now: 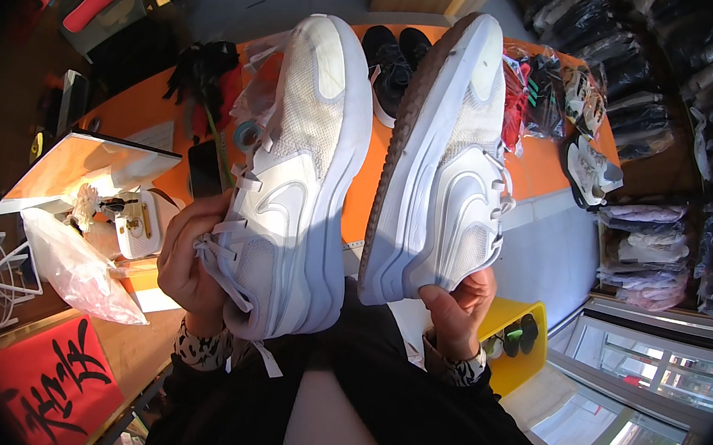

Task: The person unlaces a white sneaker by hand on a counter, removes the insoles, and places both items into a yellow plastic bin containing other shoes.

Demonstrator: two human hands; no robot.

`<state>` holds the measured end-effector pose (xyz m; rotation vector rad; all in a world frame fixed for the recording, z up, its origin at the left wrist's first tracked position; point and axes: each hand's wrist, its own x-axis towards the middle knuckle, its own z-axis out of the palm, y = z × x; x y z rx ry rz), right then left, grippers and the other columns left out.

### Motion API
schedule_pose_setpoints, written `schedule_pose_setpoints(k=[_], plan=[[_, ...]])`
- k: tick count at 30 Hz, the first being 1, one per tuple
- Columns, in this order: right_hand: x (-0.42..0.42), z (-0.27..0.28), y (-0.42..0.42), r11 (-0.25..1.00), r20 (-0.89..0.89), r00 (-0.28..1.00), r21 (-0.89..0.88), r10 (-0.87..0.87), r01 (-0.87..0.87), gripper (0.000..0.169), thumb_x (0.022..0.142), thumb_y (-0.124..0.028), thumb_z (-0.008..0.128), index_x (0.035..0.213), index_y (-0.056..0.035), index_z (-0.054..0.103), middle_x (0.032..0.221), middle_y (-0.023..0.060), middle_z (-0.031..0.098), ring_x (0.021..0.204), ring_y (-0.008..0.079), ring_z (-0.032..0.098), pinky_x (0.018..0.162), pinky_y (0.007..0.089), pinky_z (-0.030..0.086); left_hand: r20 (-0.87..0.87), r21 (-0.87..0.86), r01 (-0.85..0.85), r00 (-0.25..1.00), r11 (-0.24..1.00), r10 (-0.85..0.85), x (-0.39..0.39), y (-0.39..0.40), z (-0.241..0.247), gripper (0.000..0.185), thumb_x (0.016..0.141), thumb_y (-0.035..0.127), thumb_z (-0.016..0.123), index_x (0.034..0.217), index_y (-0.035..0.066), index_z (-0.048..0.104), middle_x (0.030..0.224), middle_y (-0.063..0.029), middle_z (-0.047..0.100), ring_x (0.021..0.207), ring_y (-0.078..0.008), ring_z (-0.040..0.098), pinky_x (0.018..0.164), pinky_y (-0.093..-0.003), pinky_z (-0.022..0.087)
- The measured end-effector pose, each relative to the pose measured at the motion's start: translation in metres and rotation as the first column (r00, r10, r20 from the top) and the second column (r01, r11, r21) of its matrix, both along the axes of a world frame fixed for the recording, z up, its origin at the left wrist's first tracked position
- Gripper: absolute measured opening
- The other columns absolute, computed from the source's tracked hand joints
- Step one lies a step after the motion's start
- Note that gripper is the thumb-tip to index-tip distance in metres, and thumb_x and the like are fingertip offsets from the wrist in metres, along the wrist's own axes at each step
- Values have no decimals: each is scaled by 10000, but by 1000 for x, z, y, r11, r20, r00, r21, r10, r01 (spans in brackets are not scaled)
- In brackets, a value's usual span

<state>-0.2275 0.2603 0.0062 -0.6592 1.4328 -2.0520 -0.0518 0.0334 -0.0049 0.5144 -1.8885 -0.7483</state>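
Two white Nike sneakers are held up side by side before me, toes pointing away. My left hand [194, 257] grips the left sneaker [292, 216] by its laced side near the ankle opening. Its lace ends dangle loose, and the mesh by the toe looks yellowed. My right hand [461, 312] pinches the right sneaker [458, 187] at the heel collar. That shoe is tilted so that part of its treaded sole shows along its left edge. Most of each hand's fingers are hidden behind the shoes.
Beneath is an orange table [358, 203] with black shoes [389, 69], bagged shoes [543, 92], a white-and-black pair [591, 172] and a phone [206, 169]. A monitor [95, 169] stands left. A yellow bin [527, 364] holding shoes is at right, near bagged stacks [643, 253].
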Motion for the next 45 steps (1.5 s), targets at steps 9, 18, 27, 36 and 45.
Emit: schedule_pose_setpoints(k=[9, 18, 27, 36, 45], plan=[[2, 9, 3, 995, -75, 996, 85, -43, 49, 594, 686, -52, 754, 1239, 41, 557, 1169, 127, 655, 1093, 214, 612, 968, 347, 453, -1, -13, 2, 1000, 1000, -2, -1, 2, 1, 218, 892, 92, 614, 971, -110, 622, 1037, -250, 655, 927, -324, 675, 817, -387, 552], [-2, 7, 9, 996, -126, 992, 92, -9, 20, 582, 675, -12, 751, 1226, 46, 571, 1165, 127, 655, 1095, 218, 609, 969, 352, 451, 15, -20, 4, 1000, 1000, -3, 0, 3, -2, 187, 875, 42, 584, 978, -110, 617, 1038, -247, 654, 946, -344, 670, 841, -408, 541], [-1, 11, 5, 996, -138, 990, 91, -4, 17, 462, 721, 64, 717, 1168, 66, 602, 1104, 106, 649, 1037, 186, 601, 916, 317, 450, 38, -45, -3, 999, 999, 4, -2, 4, 0, 163, 848, 4, 567, 958, -101, 623, 1023, -237, 663, 948, -333, 672, 842, -389, 535], [1, 20, -2, 989, -105, 994, 147, -15, 31, 446, 709, 52, 719, 1143, 60, 618, 1079, 108, 651, 1020, 195, 608, 902, 322, 451, -13, -55, 15, 1000, 998, -16, -5, 3, 1, 179, 842, 40, 592, 948, -95, 641, 1009, -226, 675, 928, -314, 678, 836, -356, 521], [0, 12, -6, 969, -331, 943, 218, -39, 117, 339, 689, 19, 732, 1017, 33, 644, 923, 104, 658, 863, 200, 618, 783, 313, 460, -42, -24, 34, 998, 999, -35, -6, 4, -2, 195, 816, 3, 588, 965, -108, 648, 1023, -221, 673, 926, -309, 679, 835, -342, 523]])
